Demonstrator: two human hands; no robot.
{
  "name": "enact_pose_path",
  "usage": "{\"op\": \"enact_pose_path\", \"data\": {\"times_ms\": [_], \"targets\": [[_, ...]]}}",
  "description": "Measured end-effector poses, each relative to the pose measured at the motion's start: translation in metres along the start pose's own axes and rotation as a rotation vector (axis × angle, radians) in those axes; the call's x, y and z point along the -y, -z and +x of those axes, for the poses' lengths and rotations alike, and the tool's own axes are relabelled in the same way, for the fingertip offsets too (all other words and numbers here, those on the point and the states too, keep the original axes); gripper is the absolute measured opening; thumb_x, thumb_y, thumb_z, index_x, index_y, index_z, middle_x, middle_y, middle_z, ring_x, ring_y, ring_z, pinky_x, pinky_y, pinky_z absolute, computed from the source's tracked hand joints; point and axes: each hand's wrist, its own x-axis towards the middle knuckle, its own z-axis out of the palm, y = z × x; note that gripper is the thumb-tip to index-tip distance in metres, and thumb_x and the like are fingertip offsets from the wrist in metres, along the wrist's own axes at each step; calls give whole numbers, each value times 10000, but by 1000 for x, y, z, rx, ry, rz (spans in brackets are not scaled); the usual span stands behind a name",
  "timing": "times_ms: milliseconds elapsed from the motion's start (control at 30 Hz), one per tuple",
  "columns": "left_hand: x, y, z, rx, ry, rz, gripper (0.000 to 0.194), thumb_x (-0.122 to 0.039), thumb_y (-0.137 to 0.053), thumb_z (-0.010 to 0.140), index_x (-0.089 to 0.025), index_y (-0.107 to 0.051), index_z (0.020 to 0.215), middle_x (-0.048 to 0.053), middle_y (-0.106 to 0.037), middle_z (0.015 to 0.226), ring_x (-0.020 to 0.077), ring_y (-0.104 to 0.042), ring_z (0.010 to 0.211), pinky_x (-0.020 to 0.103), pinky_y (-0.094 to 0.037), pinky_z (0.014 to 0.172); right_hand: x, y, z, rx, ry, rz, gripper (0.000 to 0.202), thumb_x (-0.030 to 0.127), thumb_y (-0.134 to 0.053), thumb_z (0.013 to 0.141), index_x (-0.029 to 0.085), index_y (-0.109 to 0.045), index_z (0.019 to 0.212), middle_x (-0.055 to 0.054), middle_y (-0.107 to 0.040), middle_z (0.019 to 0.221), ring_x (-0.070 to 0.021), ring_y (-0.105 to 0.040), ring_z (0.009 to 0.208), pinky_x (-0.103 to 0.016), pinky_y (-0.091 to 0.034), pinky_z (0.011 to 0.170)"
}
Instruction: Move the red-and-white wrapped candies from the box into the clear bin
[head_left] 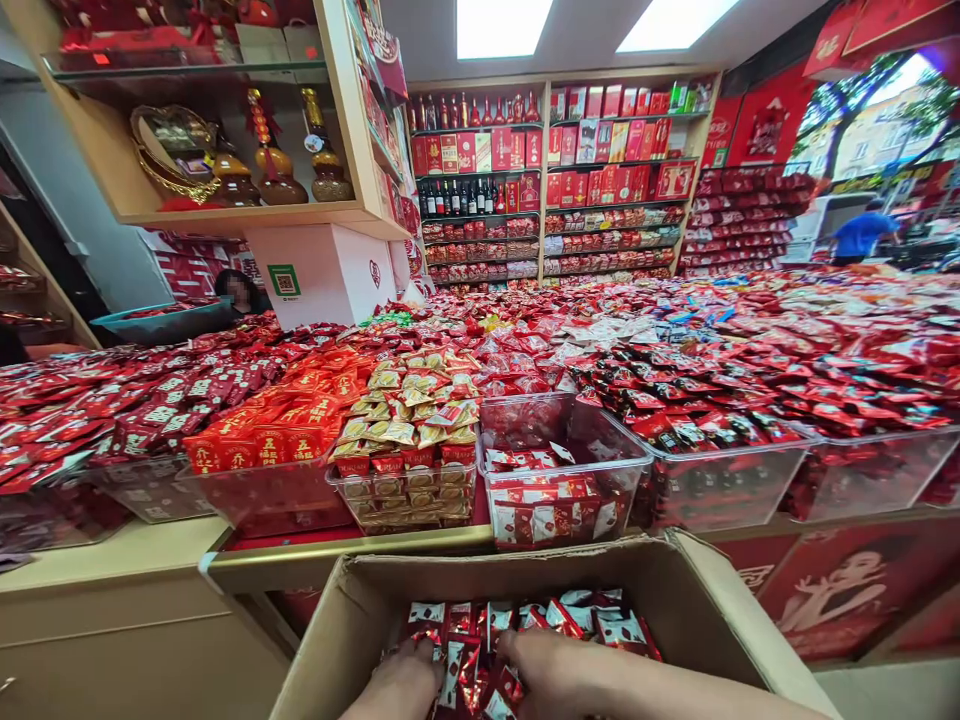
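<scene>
An open cardboard box (pixel 495 574) stands below the counter edge and holds many red and white wrapped candies (pixel 465 668). Both my hands reach down into it. My left hand (pixel 411 672) is curled among the wrapped candies, its fingertips sunk between them. Across from it, my right hand (pixel 536 662) grips into the same heap with bent fingers, partly hidden by the wrappers. Several packets lie between the two hands. Just beyond the box, a clear plastic bin (pixel 566 480) on the counter is partly filled with similar red and white packets.
Left of that bin is one heaped with gold packets (pixel 409 430), then orange-red packets (pixel 277 430). A bin of dark packets (pixel 705 420) stands to its right. Shelves with bottles and red boxes (pixel 480 150) line the back. A person in blue (pixel 866 235) is outside at right.
</scene>
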Motion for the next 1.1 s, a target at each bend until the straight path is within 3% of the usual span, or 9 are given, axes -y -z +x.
{"op": "enact_pose_path", "data": {"times_ms": [167, 300, 400, 500, 600, 700, 833, 1000, 1100], "targets": [[-2, -6, 5, 27, 49, 71, 373, -36, -521, 443, -70, -635, 796, 249, -600, 921, 443, -505, 905, 534, -334, 756, -3, -3, 5, 20, 66, -155, 395, 228, -619, 476, 200, -590, 870, -71, -589, 759, -225, -572, 673, -250, -383, 481], [-9, 9, -1, 39, 7, -76, 281, -129, -572, 499, -147, -622, 775, 117, -648, 796, 332, -568, 765, 445, -411, 667, 1, 11, 1, -94, 81, -68, 318, 290, -624, 536, 201, -585, 839, -58, -580, 774, -215, -558, 696, -245, -370, 497], [-21, 23, -5, 98, -97, -334, 304, -206, -611, 551, -195, -577, 853, 1, -646, 732, 202, -581, 679, 291, -447, 594, 4, 22, -2, -198, 128, 187, 297, 284, -633, 550, 189, -554, 820, -17, -563, 727, -165, -531, 658, -214, -362, 496], [-32, 33, -4, 61, -226, -656, 370, -299, -598, 643, -171, -506, 978, 20, -624, 887, 166, -554, 789, 251, -426, 672, 4, 27, 0, -222, 230, 566, 272, 166, -611, 570, 159, -497, 817, 13, -537, 695, -106, -498, 617, -178, -365, 502], [-35, 37, -3, 5, -228, -801, 375, -302, -583, 690, -134, -497, 1014, 18, -617, 781, 117, -522, 653, 226, -395, 604, 3, 27, 3, -202, 309, 850, 241, 114, -590, 603, 135, -467, 809, 14, -528, 689, -85, -487, 620, -180, -383, 553], [-33, 39, -4, -47, -203, -842, 315, -282, -607, 678, -119, -542, 939, -33, -564, 623, 74, -436, 522, 189, -330, 502, 4, 24, 4, -191, 316, 967, 238, 111, -606, 597, 132, -460, 783, 16, -522, 672, -84, -484, 619, -195, -390, 576], [-35, 40, -6, -71, -201, -868, 281, -286, -631, 656, -120, -559, 872, -55, -531, 559, 67, -418, 487, 175, -307, 459, 6, 22, 5, -166, 311, 1044, 240, 124, -627, 574, 139, -451, 737, 38, -500, 626, -72, -470, 582, -188, -382, 559], [-39, 39, -6, -6, -287, -1011, 240, -249, -619, 680, -161, -551, 893, 14, -643, 833, 151, -563, 763, 284, -416, 739, 5, 19, 7, -181, 269, 953, 284, 142, -643, 555, 147, -467, 777, 28, -528, 669, -84, -487, 607, -183, -372, 546], [-36, 40, -5, 2, -271, -1084, 216, -229, -625, 680, -159, -550, 871, 27, -656, 836, 180, -575, 811, 318, -415, 760, 6, 18, 8, -182, 249, 881, 336, 168, -668, 539, 152, -485, 821, 18, -544, 714, -95, -497, 638, -182, -367, 552]]}}
